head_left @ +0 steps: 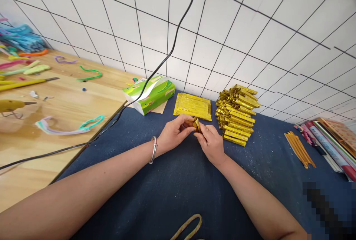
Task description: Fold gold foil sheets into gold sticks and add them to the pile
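Between my two hands is a small folded piece of gold foil paper (196, 124), mostly covered by fingers. My left hand (178, 132), with a silver bangle (153, 150) at its wrist, pinches the piece from the left. From the other side my right hand (211, 143) grips it with thumb and fingers. Just beyond the hands lies a flat stack of gold paper sheets (193, 105). A pile of folded gold paper strips (237, 119), hollow at their ends, rises to the right of my right hand.
A green tissue pack (152, 93) stands at the back left, a black cable (167, 56) crossing it. Pipe cleaners and a yellow glue gun (13, 106) lie on the wooden table. Orange-brown strips (299, 149) and books (330, 147) sit right. A looped cord (191, 223) lies in front.
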Tool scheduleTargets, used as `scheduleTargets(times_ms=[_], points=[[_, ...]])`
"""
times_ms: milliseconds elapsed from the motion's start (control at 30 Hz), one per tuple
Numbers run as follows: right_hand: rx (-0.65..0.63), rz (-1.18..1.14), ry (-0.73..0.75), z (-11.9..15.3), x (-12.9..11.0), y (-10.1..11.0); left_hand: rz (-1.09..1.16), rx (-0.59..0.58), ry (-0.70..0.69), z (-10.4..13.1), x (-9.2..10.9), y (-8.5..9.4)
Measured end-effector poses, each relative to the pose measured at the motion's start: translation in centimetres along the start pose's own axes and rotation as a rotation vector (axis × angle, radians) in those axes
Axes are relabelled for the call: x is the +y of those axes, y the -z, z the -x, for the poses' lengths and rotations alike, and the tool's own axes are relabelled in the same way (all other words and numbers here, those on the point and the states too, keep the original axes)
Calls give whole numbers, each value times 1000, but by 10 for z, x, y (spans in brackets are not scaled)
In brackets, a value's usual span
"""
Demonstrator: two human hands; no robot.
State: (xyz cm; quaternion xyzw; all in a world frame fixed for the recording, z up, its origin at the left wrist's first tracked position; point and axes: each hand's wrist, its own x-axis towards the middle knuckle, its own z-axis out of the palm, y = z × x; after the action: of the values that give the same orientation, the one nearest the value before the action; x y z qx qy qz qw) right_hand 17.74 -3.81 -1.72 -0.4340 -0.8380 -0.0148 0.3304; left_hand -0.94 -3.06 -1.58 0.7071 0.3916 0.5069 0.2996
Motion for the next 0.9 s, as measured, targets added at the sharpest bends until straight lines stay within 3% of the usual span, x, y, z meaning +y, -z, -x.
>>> scheduleTargets(times_ms=[400,600,900], points=[[-19,-20,38,0,0,-1,-13,30,7,-1,-5,0],[-21,-92,28,-2,-2,2,-81,65,-107,-5,-2,4],[-36,-87,52,-2,1,1,-15,-61,-173,-8,-1,6]])
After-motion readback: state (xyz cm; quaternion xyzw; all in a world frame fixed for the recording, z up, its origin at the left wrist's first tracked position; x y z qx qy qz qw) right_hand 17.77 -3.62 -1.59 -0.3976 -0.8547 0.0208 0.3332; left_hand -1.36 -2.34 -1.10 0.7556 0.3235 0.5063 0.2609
